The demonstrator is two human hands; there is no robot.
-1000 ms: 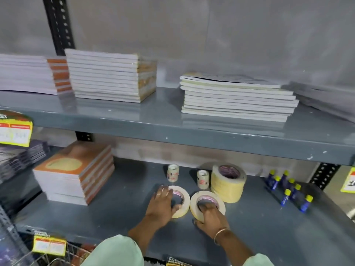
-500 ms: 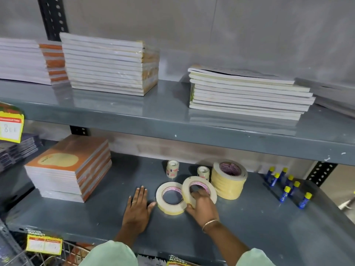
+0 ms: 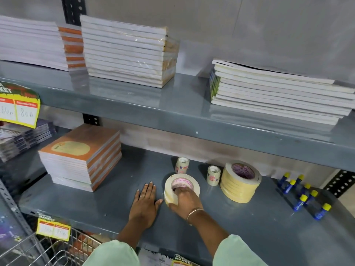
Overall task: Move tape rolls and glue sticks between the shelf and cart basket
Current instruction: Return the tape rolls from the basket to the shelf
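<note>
On the lower grey shelf [image 3: 249,227], two cream masking tape rolls [image 3: 181,186] lie stacked one on the other. My right hand [image 3: 185,201] grips this pair, fingers down in the core and thumb on the outer side. My left hand [image 3: 145,203] lies flat and open on the shelf just left of them. A taller stack of masking tape rolls [image 3: 240,182] stands to the right. Two small clear tape rolls [image 3: 182,165] [image 3: 213,175] stand upright behind. Several blue glue sticks [image 3: 303,194] with yellow caps stand at the far right.
A stack of orange notebooks [image 3: 80,156] sits on the left of the lower shelf. The upper shelf [image 3: 172,112] overhangs it, loaded with notebook stacks [image 3: 126,52]. The wire cart basket [image 3: 38,248] is at the bottom left, below the shelf edge. Yellow price tags [image 3: 53,230] hang from the shelf fronts.
My right hand lifted one masking tape roll and set it on top of the other. My left hand let go of its roll and now rests flat beside the pair.
</note>
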